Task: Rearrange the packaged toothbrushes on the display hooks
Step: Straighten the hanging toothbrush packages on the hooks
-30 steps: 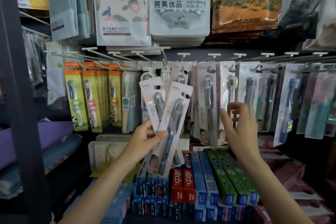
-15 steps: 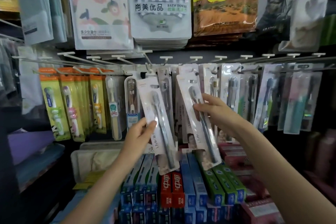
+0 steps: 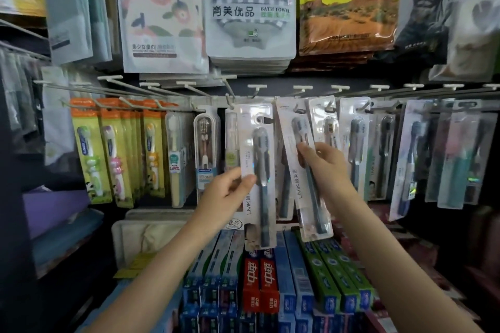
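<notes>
My left hand [image 3: 226, 196] pinches a white toothbrush pack [image 3: 258, 170] with a dark brush, held upright, its top hole up at a display hook [image 3: 230, 101]. My right hand [image 3: 326, 167] grips a second white pack [image 3: 303, 173] of the same kind, tilted with its top leaning left, just right of the first. Behind both hang rows of packaged toothbrushes on hooks: orange-and-yellow children's packs [image 3: 92, 154] at left, clear packs [image 3: 357, 143] at right.
Bagged bath towels [image 3: 251, 8] hang above the hook row. Stacked toothpaste boxes [image 3: 259, 284] fill the shelf below my hands. A dark shelf post [image 3: 10, 197] stands at the left, and a white tray [image 3: 130, 235] sits behind the boxes.
My left hand raised its pack and turned it upright toward the hook. My right hand, which took one pack from the left hand a second ago, moved it up and right. The view shifted slightly.
</notes>
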Demonstrator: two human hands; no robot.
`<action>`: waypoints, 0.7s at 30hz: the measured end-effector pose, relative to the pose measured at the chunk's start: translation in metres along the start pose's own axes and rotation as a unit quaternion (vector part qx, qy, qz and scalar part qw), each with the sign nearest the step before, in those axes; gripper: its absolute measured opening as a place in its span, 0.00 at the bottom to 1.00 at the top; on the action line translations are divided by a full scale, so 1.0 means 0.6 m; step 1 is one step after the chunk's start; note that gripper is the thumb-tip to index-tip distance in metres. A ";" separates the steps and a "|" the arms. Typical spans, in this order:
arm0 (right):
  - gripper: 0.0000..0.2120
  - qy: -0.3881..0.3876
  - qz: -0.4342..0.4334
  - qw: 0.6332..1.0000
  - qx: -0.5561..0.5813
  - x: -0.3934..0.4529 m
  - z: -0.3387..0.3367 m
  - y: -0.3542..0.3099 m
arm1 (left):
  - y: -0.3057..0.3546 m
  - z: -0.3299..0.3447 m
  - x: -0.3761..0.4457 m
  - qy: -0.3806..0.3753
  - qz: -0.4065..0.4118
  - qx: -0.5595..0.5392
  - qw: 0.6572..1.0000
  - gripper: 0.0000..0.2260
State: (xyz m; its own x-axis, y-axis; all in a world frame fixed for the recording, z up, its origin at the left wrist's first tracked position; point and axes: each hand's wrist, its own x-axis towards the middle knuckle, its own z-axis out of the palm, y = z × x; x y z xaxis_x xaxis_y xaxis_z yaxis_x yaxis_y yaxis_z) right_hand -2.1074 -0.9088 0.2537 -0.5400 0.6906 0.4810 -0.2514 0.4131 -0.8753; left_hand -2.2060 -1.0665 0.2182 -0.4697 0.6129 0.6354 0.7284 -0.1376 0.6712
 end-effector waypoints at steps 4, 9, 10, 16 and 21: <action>0.11 -0.006 -0.054 0.984 -0.169 -0.023 -0.008 0.032 | 0.012 0.017 0.018 -0.024 -0.002 0.002 1.000 0.15; 0.11 0.031 -0.146 0.967 -0.204 -0.048 -0.036 0.019 | 0.016 0.049 0.056 -0.032 -0.045 -0.053 0.997 0.16; 0.10 0.028 -0.162 0.966 -0.198 -0.049 -0.038 0.010 | 0.019 0.056 0.063 -0.029 -0.049 -0.053 0.997 0.17; 0.05 0.016 -0.196 0.967 -0.161 -0.037 -0.046 -0.018 | 0.042 0.085 0.096 -0.024 -0.043 -0.013 0.999 0.09; 0.10 0.042 -0.238 0.947 -0.210 -0.020 -0.049 -0.017 | 0.041 0.080 0.105 -0.065 -0.039 0.095 0.993 0.14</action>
State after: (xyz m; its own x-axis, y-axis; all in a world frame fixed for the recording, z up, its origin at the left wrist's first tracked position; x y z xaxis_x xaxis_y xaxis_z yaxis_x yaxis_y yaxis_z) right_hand -2.0746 -0.9035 0.2583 -0.3751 0.4046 0.8340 -0.0994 0.8770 -0.4701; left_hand -2.1936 -0.9941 0.2565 -0.4687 0.7128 0.5218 0.7796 0.0560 0.6238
